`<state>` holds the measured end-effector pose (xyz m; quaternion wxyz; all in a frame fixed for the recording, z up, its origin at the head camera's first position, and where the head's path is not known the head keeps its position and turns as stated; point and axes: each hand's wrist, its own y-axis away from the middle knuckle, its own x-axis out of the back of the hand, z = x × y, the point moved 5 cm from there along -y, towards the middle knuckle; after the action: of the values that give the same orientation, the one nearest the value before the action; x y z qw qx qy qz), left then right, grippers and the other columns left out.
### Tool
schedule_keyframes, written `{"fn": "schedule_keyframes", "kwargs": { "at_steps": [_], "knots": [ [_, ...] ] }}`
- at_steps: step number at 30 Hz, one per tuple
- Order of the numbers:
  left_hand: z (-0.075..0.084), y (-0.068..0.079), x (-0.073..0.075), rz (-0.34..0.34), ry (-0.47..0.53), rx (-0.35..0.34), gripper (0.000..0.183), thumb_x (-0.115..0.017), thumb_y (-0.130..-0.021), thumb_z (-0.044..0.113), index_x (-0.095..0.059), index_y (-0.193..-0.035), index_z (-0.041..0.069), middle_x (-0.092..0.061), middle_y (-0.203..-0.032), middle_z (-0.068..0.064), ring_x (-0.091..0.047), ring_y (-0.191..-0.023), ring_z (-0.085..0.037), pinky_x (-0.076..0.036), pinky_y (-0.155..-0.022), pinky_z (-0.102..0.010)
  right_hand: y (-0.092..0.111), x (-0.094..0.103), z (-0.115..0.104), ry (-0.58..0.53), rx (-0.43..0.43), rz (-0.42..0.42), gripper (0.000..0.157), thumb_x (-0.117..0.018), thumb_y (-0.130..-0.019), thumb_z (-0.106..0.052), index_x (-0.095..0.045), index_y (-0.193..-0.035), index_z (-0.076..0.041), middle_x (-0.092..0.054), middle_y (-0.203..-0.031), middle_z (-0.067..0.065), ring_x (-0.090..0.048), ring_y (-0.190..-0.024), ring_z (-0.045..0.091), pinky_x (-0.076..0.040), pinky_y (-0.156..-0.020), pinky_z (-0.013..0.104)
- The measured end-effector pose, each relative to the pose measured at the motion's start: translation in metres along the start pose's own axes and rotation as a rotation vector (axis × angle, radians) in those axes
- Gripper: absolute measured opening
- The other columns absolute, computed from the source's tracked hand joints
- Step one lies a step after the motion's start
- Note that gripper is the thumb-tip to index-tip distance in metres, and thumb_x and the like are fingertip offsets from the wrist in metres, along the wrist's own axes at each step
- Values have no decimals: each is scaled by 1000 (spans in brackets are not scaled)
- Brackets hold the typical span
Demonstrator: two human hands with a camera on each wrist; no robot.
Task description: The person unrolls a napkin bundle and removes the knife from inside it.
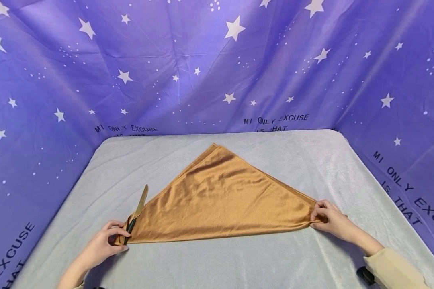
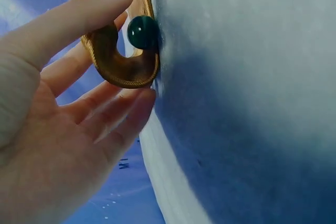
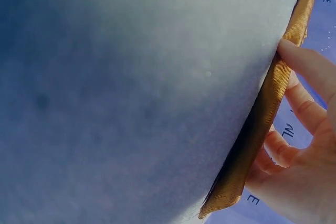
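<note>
A satiny golden-brown cloth [image 1: 217, 200], folded into a triangle, lies with its peak toward the back. At its left corner lies a knife [image 1: 142, 200] with a gold blade and a dark green handle, tip pointing away. My left hand [image 1: 106, 243] grips that corner, thumb and fingers on the cloth right by the handle. In the left wrist view the cloth curls up beside the rounded green handle end [image 2: 142, 32]. Over at the right corner, my right hand [image 1: 330, 218] pinches the cloth's front edge. The right wrist view shows the thumb and fingers along the hem [image 3: 262, 108].
A pale grey plush cover [image 1: 238, 265] lies over the table. Purple drapes [image 1: 188, 52] with white stars and black lettering hang behind and on both sides. Near the right sleeve [image 1: 394, 267] is a black object [image 1: 365, 276].
</note>
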<state>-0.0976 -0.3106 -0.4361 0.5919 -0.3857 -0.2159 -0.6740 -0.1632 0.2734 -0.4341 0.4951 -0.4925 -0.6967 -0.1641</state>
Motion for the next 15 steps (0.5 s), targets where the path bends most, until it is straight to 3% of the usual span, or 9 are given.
{"fn": "schedule_keyframes", "kwargs": {
  "at_steps": [6,15],
  "knots": [
    [-3,4,7,107,57,-15,22,-76,-61,-2,-64,-73,12,-53,-90,-8,-47,-75,6,-42,-56,-18,0,0,0,-1,-2,-7,28,-74,-64,-6,-54,-70,-24,-44,-90,1,-41,-87,26,-31,-68,36],
    [-7,8,22,234,73,51,18,-70,-65,-8,-64,-79,2,-60,-76,11,-53,-67,5,-42,-57,-11,0,0,0,11,-1,-4,28,-75,-63,-6,-54,-70,-24,-44,-90,0,-41,-86,24,-31,-67,35]
  ]
}}
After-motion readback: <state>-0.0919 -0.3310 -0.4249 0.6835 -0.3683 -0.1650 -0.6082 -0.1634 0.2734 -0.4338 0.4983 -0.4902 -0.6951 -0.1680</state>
